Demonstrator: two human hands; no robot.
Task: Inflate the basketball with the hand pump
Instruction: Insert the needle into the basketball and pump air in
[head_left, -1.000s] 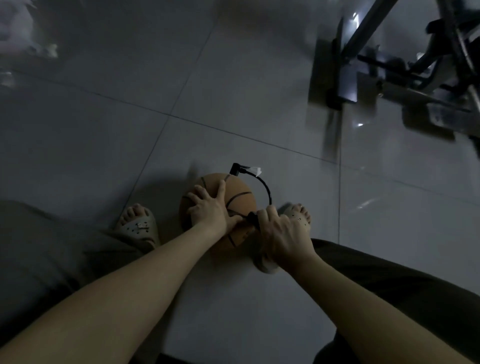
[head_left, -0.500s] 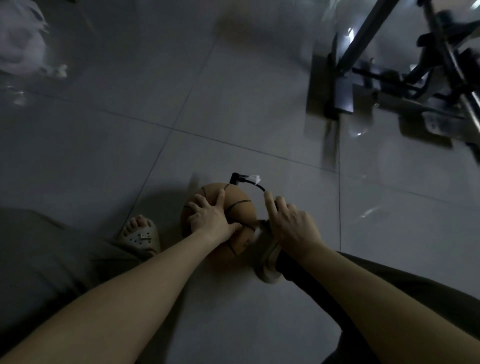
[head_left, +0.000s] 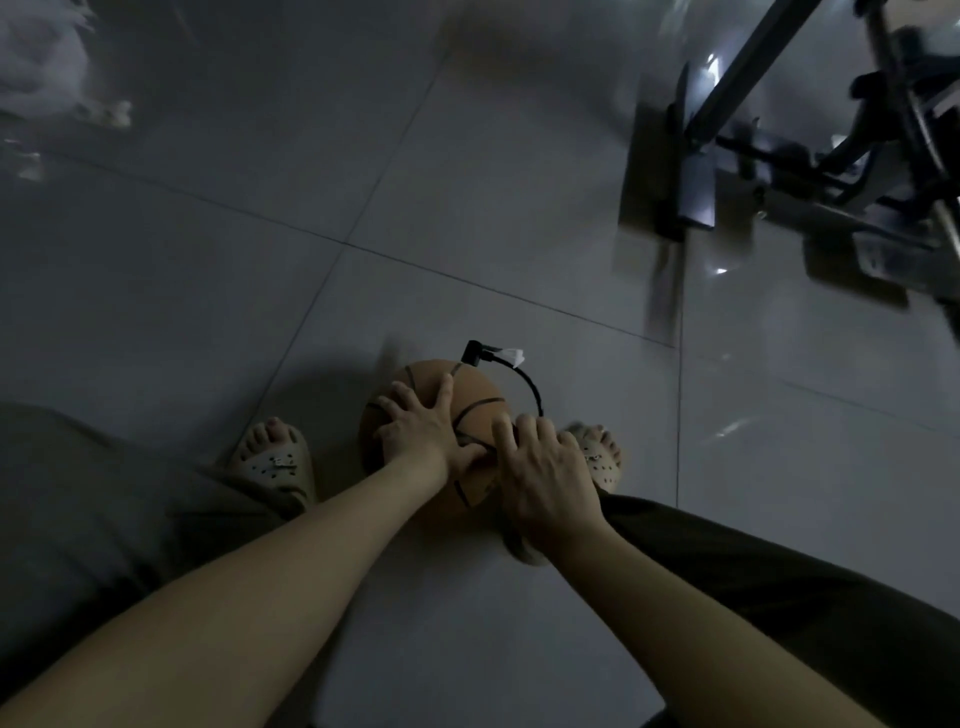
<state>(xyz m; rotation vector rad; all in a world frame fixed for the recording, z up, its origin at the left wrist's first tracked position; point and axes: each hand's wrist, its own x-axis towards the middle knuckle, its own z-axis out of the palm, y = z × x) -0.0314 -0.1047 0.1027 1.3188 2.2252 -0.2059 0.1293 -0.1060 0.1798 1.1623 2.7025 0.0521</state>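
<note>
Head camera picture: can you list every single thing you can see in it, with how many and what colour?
basketball: one, orange-brown with black lines, on the floor between the feet
pump hose: one, black, curving from the ball's far top to the right hand
white tag: one, on the hose near the ball's top
floor: grey glossy tiles
metal frame: one, dark, top right, blurred
sandals: two, beige, either side of the ball
left hand: flat on the ball
right hand: beside the ball, closed around something dark; the pump itself is hidden
</note>
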